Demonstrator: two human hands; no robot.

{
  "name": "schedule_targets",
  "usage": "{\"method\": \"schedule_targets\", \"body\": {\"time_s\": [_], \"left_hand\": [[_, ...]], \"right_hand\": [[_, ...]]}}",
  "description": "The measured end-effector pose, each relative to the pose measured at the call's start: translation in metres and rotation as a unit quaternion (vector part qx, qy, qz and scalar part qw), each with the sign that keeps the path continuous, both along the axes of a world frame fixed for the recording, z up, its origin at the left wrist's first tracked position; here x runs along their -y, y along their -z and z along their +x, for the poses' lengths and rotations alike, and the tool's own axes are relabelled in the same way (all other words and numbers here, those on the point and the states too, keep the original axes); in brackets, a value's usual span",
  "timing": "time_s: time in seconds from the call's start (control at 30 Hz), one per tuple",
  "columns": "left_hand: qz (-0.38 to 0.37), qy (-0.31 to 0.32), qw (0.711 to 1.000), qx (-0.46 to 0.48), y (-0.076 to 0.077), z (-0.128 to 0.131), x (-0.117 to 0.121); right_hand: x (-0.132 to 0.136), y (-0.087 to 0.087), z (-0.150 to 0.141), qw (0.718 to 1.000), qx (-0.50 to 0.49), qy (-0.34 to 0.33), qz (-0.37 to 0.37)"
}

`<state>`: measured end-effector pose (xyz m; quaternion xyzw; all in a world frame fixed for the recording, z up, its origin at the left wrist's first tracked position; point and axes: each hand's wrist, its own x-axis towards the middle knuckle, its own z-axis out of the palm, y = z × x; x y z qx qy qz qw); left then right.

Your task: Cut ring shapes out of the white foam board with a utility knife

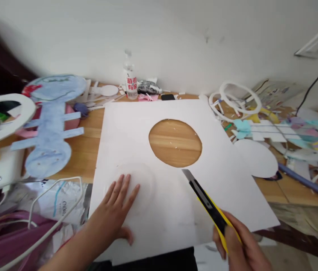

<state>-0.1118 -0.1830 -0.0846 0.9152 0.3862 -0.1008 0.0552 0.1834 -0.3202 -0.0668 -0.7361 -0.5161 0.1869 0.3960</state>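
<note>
A large white foam board [226, 177] lies on the wooden desk, with a round hole cut in its middle that shows the wood [175, 143]. My left hand [116, 209] lies flat on the board's near left part, fingers stretched out, over a faint clear round lid. My right hand [239, 244] grips a yellow and black utility knife [204, 197]. Its blade is out and points up and left, just below the hole's lower right rim.
A white cut-out disc [256, 158] lies off the board's right edge. Blue paper craft [52, 124] and white cables [49, 210] crowd the left. A clear bottle [130, 81] stands by the wall. White rings [239, 96] and coloured paper scraps [308, 139] fill the right.
</note>
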Motion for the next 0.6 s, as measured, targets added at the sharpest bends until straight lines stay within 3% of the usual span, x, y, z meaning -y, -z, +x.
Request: {"method": "schedule_targets", "body": {"time_s": [0.1,0.27,0.47,0.6], "left_hand": [[0.048,-0.012,0.999,-0.002,0.005,0.003,0.029],[0.118,-0.027,0.992,0.028,0.012,-0.009,0.061],[0.148,-0.125,0.977,0.089,0.016,-0.036,0.049],[0.157,-0.221,0.956,0.110,0.015,-0.027,0.035]], "right_hand": [[-0.025,0.023,0.003,0.980,-0.184,0.074,-0.021],[-0.042,0.057,0.015,0.962,-0.235,0.135,0.027],[-0.043,0.075,0.030,0.976,-0.163,0.133,0.056],[-0.044,0.078,0.028,0.983,-0.127,0.121,0.046]]}}
